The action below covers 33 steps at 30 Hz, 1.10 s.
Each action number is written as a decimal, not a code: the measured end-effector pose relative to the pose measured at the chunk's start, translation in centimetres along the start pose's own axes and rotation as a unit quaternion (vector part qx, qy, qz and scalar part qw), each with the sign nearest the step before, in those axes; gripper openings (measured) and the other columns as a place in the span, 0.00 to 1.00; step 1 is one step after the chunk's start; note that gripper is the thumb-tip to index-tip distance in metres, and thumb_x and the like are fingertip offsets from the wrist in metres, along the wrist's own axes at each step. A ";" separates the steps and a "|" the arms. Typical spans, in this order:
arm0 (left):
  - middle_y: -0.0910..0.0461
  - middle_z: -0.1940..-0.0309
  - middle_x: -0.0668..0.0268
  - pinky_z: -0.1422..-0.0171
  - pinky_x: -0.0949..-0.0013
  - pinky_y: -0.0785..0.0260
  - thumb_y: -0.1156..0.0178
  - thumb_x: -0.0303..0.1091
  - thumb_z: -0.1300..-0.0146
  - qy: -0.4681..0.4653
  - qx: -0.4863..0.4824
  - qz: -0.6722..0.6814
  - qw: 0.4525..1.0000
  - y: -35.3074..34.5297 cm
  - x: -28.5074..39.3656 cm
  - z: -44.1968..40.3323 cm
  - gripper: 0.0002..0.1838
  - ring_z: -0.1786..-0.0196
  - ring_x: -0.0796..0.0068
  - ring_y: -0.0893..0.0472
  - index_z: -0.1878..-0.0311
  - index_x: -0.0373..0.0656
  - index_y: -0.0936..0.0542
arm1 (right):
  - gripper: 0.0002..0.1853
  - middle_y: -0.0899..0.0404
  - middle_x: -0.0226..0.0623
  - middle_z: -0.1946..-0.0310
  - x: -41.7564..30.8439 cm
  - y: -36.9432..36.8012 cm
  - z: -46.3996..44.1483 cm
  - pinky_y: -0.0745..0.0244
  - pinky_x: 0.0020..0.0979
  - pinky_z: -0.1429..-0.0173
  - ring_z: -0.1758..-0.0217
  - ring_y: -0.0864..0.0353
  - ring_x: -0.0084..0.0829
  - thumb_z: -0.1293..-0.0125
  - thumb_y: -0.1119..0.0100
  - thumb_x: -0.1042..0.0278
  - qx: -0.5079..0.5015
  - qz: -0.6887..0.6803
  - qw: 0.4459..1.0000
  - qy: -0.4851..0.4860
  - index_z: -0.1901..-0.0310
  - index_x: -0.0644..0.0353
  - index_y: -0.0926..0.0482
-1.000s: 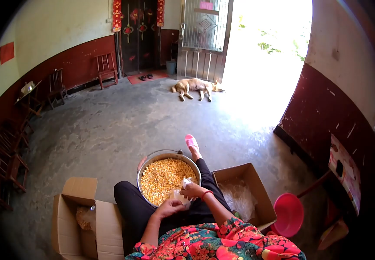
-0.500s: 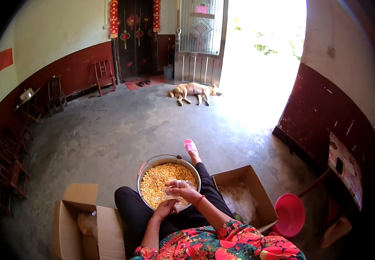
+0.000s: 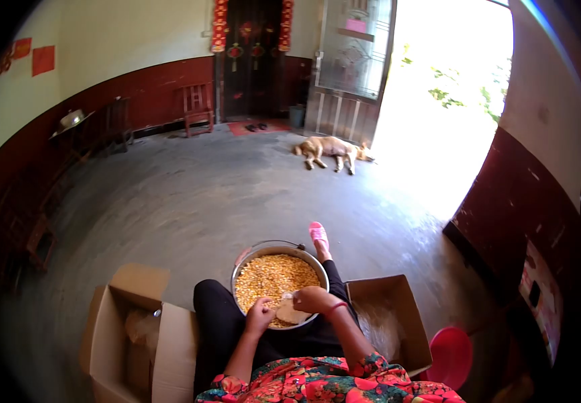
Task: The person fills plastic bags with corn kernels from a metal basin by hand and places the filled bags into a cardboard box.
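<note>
A metal bucket [image 3: 239,296] full of yellow corn kernels [image 3: 273,275] stands between my legs, its wire handle resting at the far rim. Over the near part of the kernels is a pale, see-through plastic bag [image 3: 292,311], tan-looking in its lower part; its contents are not clear. My left hand [image 3: 259,316] pinches the bag's left edge with fingers together. On the other side, my right hand [image 3: 312,299], with a red band at the wrist, is closed on the bag's upper right; its fingertips are partly hidden.
An open cardboard box [image 3: 175,349] with a plastic bag inside stands at my left. Another box [image 3: 408,322] at my right holds clear plastic, beside a pink basin [image 3: 450,356]. A dog [image 3: 332,149] lies near the open door [image 3: 351,67]. Chairs [image 3: 196,111] line the wall.
The view has turned left, so the room appears shifted right. My hands have moved apart, and the bag, bunched up between them before, now lies more spread out and lower over the kernels.
</note>
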<state>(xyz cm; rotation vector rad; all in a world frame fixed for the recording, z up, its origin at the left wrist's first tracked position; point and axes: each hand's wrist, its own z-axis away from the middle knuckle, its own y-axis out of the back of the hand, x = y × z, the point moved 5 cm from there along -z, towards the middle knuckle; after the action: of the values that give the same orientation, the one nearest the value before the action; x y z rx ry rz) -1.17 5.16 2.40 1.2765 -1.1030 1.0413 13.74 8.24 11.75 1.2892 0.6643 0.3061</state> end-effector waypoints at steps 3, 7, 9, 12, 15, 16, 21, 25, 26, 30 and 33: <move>0.27 0.66 0.56 0.56 0.65 0.35 0.37 0.37 0.63 -0.053 -0.036 -0.186 0.980 -1.2 1.7 0.7 0.39 0.61 0.62 0.27 0.43 0.44 0.42 | 0.14 0.26 0.44 0.79 -1.5 3.8 1.8 0.32 0.40 0.65 0.72 0.26 0.42 0.48 0.55 0.58 0.030 -0.010 0.999 0.006 0.75 0.60 0.26; 0.35 0.53 0.54 0.44 0.62 0.46 0.35 0.43 0.66 -0.098 -0.070 -0.308 0.944 -2.4 1.6 1.0 0.48 0.48 0.57 0.37 0.40 0.47 0.50 | 0.14 0.26 0.43 0.79 -2.3 4.6 1.6 0.33 0.39 0.66 0.73 0.27 0.42 0.47 0.54 0.58 0.035 0.010 0.998 0.046 0.77 0.60 0.27; 0.39 0.49 0.53 0.40 0.61 0.51 0.35 0.45 0.66 -0.085 -0.081 -0.316 0.941 -2.7 1.6 1.0 0.50 0.43 0.55 0.41 0.39 0.46 0.52 | 0.15 0.26 0.43 0.78 -4.2 5.4 1.9 0.34 0.39 0.67 0.73 0.27 0.42 0.47 0.54 0.57 -0.005 0.015 0.998 0.067 0.77 0.61 0.27; 0.48 0.43 0.58 0.40 0.59 0.50 0.35 0.52 0.69 -0.062 -0.078 -0.439 0.893 -3.0 1.1 1.3 0.54 0.39 0.58 0.48 0.38 0.51 0.54 | 0.15 0.27 0.43 0.78 -6.4 6.4 2.3 0.34 0.39 0.67 0.72 0.28 0.42 0.47 0.53 0.56 -0.031 0.012 0.994 0.101 0.77 0.61 0.27; 0.50 0.41 0.56 0.38 0.60 0.55 0.38 0.56 0.67 -0.039 -0.096 -0.459 0.883 -3.2 1.0 1.2 0.50 0.38 0.59 0.52 0.39 0.49 0.47 | 0.15 0.27 0.42 0.78 -8.0 7.3 2.8 0.35 0.39 0.68 0.73 0.28 0.42 0.47 0.52 0.56 -0.015 -0.004 0.991 0.133 0.78 0.61 0.28; 0.51 0.41 0.57 0.38 0.59 0.55 0.38 0.57 0.68 -0.037 -0.088 -0.453 0.887 -3.3 0.7 1.0 0.51 0.37 0.59 0.52 0.39 0.50 0.49 | 0.15 0.27 0.41 0.78 -8.6 7.6 3.0 0.35 0.38 0.68 0.73 0.28 0.41 0.47 0.52 0.57 -0.003 0.009 0.988 0.153 0.78 0.61 0.28; 0.54 0.39 0.57 0.40 0.54 0.53 0.42 0.61 0.65 -0.170 -0.039 -0.394 0.902 -3.3 3.0 0.8 0.52 0.37 0.59 0.53 0.39 0.48 0.52 | 0.11 0.27 0.38 0.78 -12.6 7.4 4.0 0.33 0.36 0.69 0.73 0.27 0.37 0.48 0.52 0.60 0.010 0.029 0.972 0.234 0.79 0.59 0.27; 0.38 0.48 0.56 0.41 0.63 0.47 0.42 0.54 0.60 -0.318 0.038 -0.265 0.910 -3.4 3.9 1.0 0.39 0.44 0.60 0.39 0.45 0.43 0.40 | 0.10 0.27 0.37 0.80 -14.9 7.3 3.4 0.33 0.34 0.69 0.74 0.26 0.35 0.48 0.52 0.62 0.024 0.071 0.956 0.282 0.79 0.58 0.27; 0.34 0.52 0.56 0.42 0.64 0.46 0.42 0.52 0.59 -0.324 0.023 -0.213 0.921 -3.0 5.2 1.7 0.36 0.45 0.61 0.37 0.47 0.43 0.38 | 0.11 0.27 0.38 0.80 -13.7 6.6 3.0 0.33 0.35 0.69 0.74 0.26 0.37 0.48 0.52 0.61 0.030 0.068 0.956 0.285 0.79 0.58 0.27; 0.28 0.60 0.54 0.50 0.65 0.38 0.42 0.38 0.56 -0.240 0.010 -0.089 0.967 -4.8 -0.2 -0.9 0.25 0.55 0.59 0.29 0.53 0.39 0.34 | 0.14 0.27 0.44 0.80 -14.3 7.3 2.8 0.34 0.39 0.70 0.74 0.28 0.44 0.49 0.49 0.57 -0.015 0.017 0.981 0.190 0.78 0.60 0.27; 0.28 0.60 0.55 0.51 0.67 0.38 0.44 0.36 0.54 -0.260 -0.022 -0.047 0.964 -3.4 2.9 0.8 0.21 0.56 0.61 0.28 0.55 0.40 0.32 | 0.12 0.27 0.43 0.80 -14.0 6.7 2.6 0.34 0.37 0.70 0.74 0.27 0.43 0.49 0.49 0.59 -0.012 -0.004 0.980 0.198 0.77 0.60 0.26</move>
<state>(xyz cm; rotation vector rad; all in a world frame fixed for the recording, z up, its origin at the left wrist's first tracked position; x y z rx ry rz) 2.71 4.23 4.63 1.5981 -1.4302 0.6166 5.42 0.20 22.41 1.2111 0.9998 0.5717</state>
